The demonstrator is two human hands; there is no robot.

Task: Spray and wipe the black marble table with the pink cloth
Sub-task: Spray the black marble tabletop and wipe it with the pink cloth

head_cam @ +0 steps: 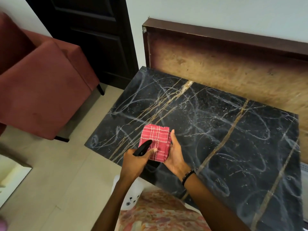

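Note:
The black marble table [216, 130] with gold veins and pale wipe streaks fills the middle and right of the view. Over its near left edge I hold a folded pink checked cloth [159, 139]. My right hand [175, 155] cups the cloth from the right and underneath. My left hand [135, 162] grips the black head of a spray bottle [143, 148], whose nozzle lies across the cloth's lower left. The bottle's body is hidden below my left hand.
A dark red armchair [41, 90] stands to the left on the beige tiled floor [58, 180]. Behind the table leans a brown wooden board [233, 64] against the wall. A dark door [93, 30] is at the back left.

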